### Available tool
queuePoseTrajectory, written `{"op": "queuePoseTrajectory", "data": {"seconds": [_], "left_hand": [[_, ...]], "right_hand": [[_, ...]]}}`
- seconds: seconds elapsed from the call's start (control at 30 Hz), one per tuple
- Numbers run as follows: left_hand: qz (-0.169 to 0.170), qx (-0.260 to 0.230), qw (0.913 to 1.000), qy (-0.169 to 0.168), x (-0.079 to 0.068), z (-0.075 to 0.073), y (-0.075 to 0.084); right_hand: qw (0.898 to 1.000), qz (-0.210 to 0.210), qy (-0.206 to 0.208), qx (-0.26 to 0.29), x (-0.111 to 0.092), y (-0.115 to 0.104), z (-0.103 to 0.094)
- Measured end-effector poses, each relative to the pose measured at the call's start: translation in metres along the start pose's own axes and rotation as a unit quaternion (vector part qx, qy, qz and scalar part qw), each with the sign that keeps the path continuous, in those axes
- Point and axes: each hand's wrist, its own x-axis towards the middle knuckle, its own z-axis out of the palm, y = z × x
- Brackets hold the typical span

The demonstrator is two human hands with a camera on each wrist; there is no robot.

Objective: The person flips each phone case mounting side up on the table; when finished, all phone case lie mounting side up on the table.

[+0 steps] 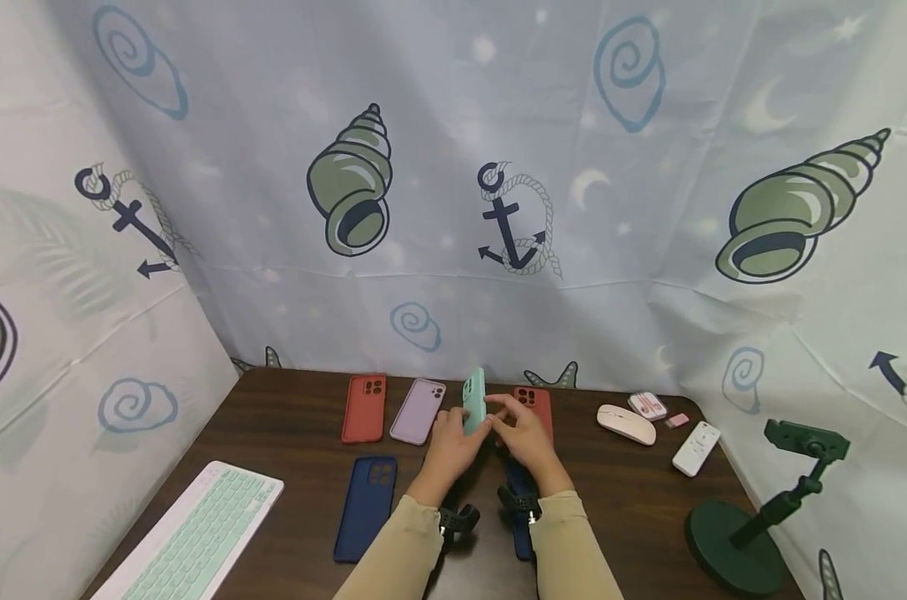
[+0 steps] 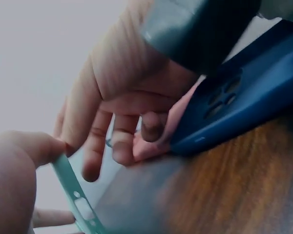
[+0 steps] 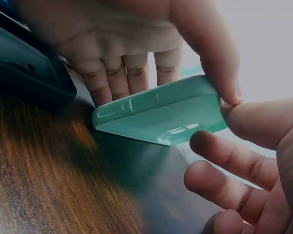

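Both hands meet at a mint green phone case (image 1: 474, 392), tilted on its edge above the table in the head view. My left hand (image 1: 452, 446) grips it, fingers behind it and thumb at its end in the right wrist view. With thumb and index finger, my right hand (image 1: 527, 437) pinches the same end; its other fingers (image 3: 234, 190) hang loosely bent. Camera cutouts (image 3: 180, 130) show on the case. Partly hidden behind the right hand lies a red phone case (image 1: 541, 408). A dark blue phone case (image 1: 521, 533) lies beneath the right wrist.
Left of the hands lie another red case (image 1: 364, 408), a lilac case (image 1: 418, 411), a dark blue case (image 1: 367, 508) and a keyboard (image 1: 206, 525). On the right are a mouse (image 1: 626, 424), small boxed item (image 1: 648, 406), pink piece (image 1: 677, 421), white remote (image 1: 697, 448) and green stand (image 1: 734, 550).
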Motion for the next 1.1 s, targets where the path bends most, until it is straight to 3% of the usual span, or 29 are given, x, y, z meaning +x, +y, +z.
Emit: {"op": "queuePoseTrajectory", "data": {"seconds": [0.3,0.57,0.8,1.1], "left_hand": [[-0.008,-0.001,0.9998,-0.016,-0.002,-0.016,0.012],[-0.015,-0.024,0.9995,-0.011,-0.003,-0.024,0.018],[-0.015,-0.054,0.9984,-0.007,-0.003,-0.034,0.023],[-0.020,-0.048,0.9987,-0.001,-0.004,-0.039,0.026]], "right_hand": [[0.999,0.035,0.001,0.011,0.001,-0.004,0.003],[0.995,0.049,-0.080,-0.040,-0.003,-0.002,0.005],[0.994,0.048,-0.101,-0.006,-0.004,0.000,0.007],[0.991,0.072,-0.107,0.023,-0.005,-0.006,0.007]]}}
